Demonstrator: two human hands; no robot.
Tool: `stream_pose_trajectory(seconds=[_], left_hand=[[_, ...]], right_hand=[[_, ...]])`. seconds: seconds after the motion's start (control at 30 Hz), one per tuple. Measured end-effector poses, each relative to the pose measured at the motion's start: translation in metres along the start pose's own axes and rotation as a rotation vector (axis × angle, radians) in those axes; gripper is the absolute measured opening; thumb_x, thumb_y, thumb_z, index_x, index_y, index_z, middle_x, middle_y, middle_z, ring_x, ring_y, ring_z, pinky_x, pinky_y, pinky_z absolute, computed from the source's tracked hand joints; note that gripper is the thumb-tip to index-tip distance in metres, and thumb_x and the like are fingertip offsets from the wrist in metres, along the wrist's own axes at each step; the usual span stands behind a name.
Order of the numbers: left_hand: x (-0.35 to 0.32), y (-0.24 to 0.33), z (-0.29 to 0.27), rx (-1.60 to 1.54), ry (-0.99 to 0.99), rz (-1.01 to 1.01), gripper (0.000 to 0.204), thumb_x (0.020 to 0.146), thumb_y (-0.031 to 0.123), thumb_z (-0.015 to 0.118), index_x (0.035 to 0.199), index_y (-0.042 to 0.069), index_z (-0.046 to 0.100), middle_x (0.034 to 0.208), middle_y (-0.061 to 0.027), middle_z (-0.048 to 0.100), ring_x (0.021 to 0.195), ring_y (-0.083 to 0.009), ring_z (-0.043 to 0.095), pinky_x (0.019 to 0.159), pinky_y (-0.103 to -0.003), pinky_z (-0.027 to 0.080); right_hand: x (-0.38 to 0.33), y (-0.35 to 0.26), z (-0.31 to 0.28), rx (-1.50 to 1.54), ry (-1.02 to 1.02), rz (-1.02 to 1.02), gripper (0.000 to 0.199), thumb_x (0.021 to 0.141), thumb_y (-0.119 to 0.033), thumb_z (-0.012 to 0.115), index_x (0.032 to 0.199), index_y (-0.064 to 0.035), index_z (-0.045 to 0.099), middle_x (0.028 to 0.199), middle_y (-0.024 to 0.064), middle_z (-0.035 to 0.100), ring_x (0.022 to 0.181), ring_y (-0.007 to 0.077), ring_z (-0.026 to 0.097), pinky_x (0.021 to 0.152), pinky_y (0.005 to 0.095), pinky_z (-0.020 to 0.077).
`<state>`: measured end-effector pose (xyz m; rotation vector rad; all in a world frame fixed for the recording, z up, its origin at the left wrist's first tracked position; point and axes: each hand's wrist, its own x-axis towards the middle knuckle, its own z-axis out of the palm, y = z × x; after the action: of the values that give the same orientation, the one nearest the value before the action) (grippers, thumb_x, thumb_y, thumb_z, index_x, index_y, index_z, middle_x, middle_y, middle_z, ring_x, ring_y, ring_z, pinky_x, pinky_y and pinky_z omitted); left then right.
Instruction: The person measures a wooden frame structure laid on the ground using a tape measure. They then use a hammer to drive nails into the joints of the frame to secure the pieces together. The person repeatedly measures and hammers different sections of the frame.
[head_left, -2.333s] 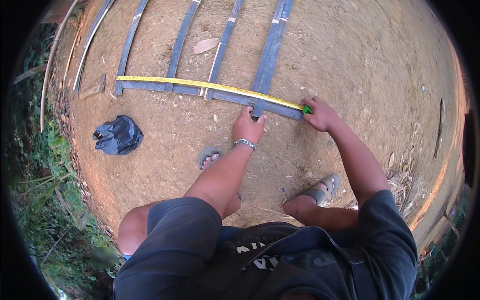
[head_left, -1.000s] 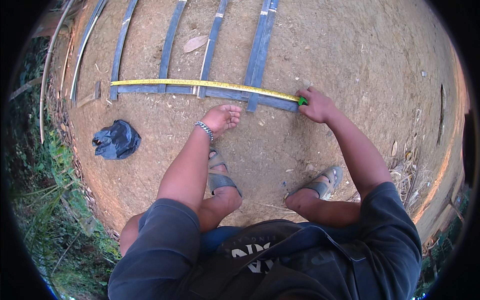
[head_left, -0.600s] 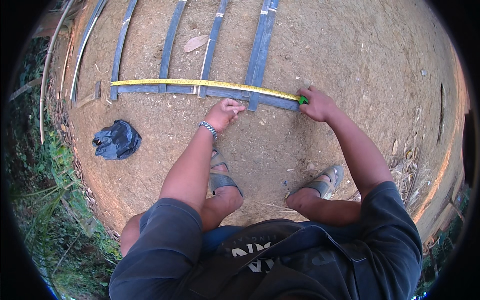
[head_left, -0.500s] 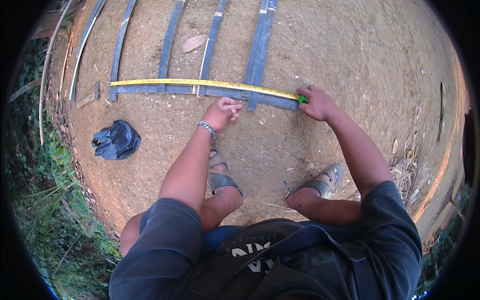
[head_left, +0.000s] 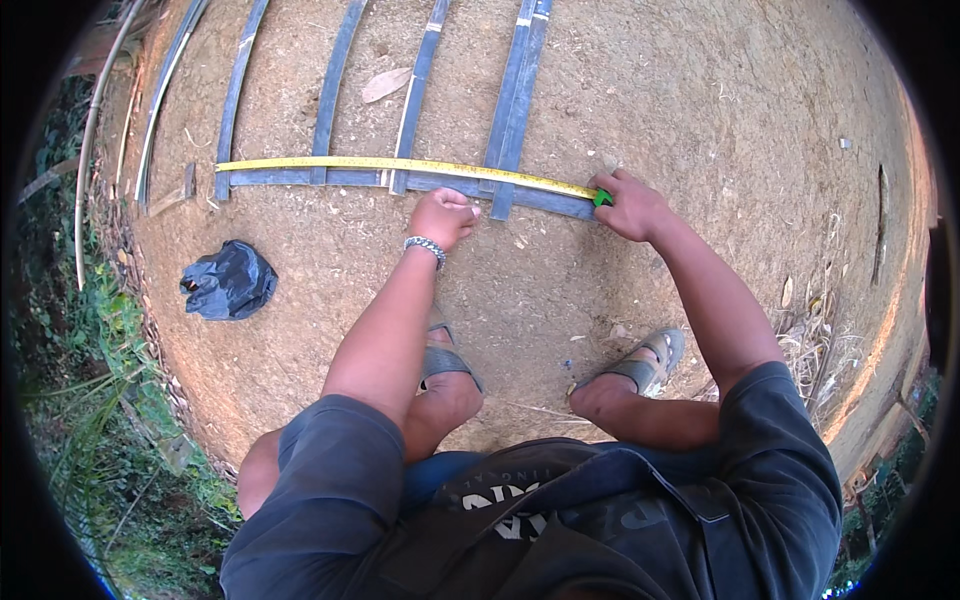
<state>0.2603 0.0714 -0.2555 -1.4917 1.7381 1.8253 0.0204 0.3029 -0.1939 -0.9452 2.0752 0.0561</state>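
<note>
A yellow tape measure (head_left: 420,166) is stretched along a grey horizontal strip (head_left: 440,182), across the ends of several long grey strips (head_left: 415,95) lying on the ground. My right hand (head_left: 632,205) grips its green case at the right end, by the end of the horizontal strip. The tape's other end reaches the strip at the left (head_left: 225,120). My left hand (head_left: 444,216) is just below the horizontal strip, between two of the long strips. Its fingers are curled closed; whatever they may pinch is too small to make out.
A crumpled black plastic bag (head_left: 229,280) lies on the dirt at the left. A dry leaf (head_left: 387,85) rests between two strips. My sandalled feet (head_left: 650,362) stand below the strips. Green plants (head_left: 100,440) grow past the ground's left edge, and dry straw (head_left: 815,330) lies at right.
My left hand has shifted slightly, with its wrist moving right and its fingers curling tighter. The right hand holds the tape case in nearly the same place.
</note>
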Motion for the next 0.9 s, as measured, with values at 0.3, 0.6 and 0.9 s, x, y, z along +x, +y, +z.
stream_pose_trajectory(seconds=[0.3, 0.6, 0.9], left_hand=[[0.004, -0.004, 0.017, -0.281, -0.085, -0.040, 0.016, 0.090, 0.003, 0.078, 0.103, 0.001, 0.069, 0.095, -0.0060, 0.075, 0.082, -0.0142, 0.073, 0.072, -0.028, 0.062], [0.011, -0.005, 0.014, -0.208, -0.078, -0.003, 0.020, 0.087, 0.006, 0.082, 0.097, 0.003, 0.064, 0.090, -0.0067, 0.073, 0.078, -0.0138, 0.073, 0.068, -0.027, 0.062], [0.012, -0.007, 0.012, -0.210, -0.103, 0.008, 0.019, 0.089, 0.005, 0.080, 0.098, 0.002, 0.064, 0.090, -0.0071, 0.074, 0.079, -0.0139, 0.073, 0.069, -0.026, 0.062]], right_hand=[[0.001, 0.002, 0.002, 0.001, 0.005, 0.005, 0.054, 0.091, -0.038, 0.056, 0.142, -0.0223, 0.055, 0.135, 0.0135, 0.056, 0.128, 0.0321, 0.058, 0.107, 0.0462, 0.0480], [0.000, 0.001, 0.001, -0.002, 0.006, -0.008, 0.053, 0.090, -0.037, 0.057, 0.140, -0.0222, 0.056, 0.133, 0.0139, 0.057, 0.127, 0.0335, 0.059, 0.106, 0.0460, 0.0486], [-0.001, -0.003, -0.002, -0.001, -0.002, 0.011, 0.054, 0.090, -0.037, 0.057, 0.142, -0.0225, 0.054, 0.134, 0.0136, 0.056, 0.126, 0.0338, 0.060, 0.106, 0.0469, 0.0492]])
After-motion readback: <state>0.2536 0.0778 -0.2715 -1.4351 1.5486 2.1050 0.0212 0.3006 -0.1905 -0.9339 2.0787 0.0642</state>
